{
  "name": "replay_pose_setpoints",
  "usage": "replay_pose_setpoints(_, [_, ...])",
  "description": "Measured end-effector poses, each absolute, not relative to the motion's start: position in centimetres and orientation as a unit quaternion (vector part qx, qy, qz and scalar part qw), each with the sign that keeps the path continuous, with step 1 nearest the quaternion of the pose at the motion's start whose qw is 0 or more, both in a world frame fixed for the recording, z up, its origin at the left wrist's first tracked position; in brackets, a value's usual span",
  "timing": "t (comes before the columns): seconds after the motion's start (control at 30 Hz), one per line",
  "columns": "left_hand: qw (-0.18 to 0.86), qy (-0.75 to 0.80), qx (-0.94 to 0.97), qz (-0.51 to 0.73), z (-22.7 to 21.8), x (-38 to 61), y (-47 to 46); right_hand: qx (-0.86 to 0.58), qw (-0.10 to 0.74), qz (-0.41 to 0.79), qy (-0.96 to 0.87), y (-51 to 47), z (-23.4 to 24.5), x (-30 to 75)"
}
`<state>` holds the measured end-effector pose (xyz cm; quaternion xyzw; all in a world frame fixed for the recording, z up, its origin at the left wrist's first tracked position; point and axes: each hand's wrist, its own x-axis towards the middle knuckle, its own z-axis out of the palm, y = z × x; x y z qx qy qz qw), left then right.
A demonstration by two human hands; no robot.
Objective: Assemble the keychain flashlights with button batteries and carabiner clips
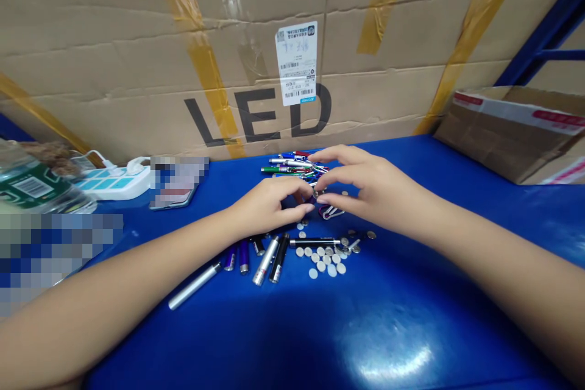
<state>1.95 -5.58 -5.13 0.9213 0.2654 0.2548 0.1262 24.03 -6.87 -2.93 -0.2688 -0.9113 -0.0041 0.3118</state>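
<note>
My left hand (278, 202) is closed in a pinch, its fingertips meeting those of my right hand (363, 186). The thumb and fingers of my right hand close around a small shiny metal piece between the two hands; most of it is hidden. Just below them lies a purple carabiner clip (331, 212). Behind the fingertips is a pile of pen-shaped pocket lights with clips, a green light (276, 169) among them. Nearer me lie silver button cells (321, 266), a black light (313, 243) and a silver light tube (265, 263).
A silver tube (194, 286) lies apart on the blue table (256, 347). At the left are a power strip (119, 183), a phone (176, 192) and a plastic bottle (36, 180). A large carton (128, 61) backs the table; an open cardboard box (507, 137) stands right.
</note>
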Motion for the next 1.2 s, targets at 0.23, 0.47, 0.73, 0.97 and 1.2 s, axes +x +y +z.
replay_pose_setpoints(0.23, [0.123,0.257,0.923,0.260,-5.2,1.8,-5.5,-0.269,0.303,0.010,-0.914,-7.0,-3.1,23.6])
replay_pose_setpoints(0.47, [0.106,0.274,0.914,0.278,-5.2,1.9,-5.6,-0.295,0.306,0.010,-0.905,-7.0,-2.1,24.5])
replay_pose_setpoints(0.73, [0.041,0.259,0.917,0.302,-5.3,1.9,-5.2,-0.396,0.183,-0.003,-0.900,-5.5,-4.2,24.6])
replay_pose_setpoints(0.97, [0.024,0.261,0.919,0.295,-5.4,1.9,-5.2,-0.473,0.145,0.033,-0.869,-5.1,-5.4,23.7])
replay_pose_setpoints(1.2, [0.023,0.254,0.921,0.295,-5.4,1.9,-5.3,-0.477,0.127,0.046,-0.869,-5.0,-5.1,23.2])
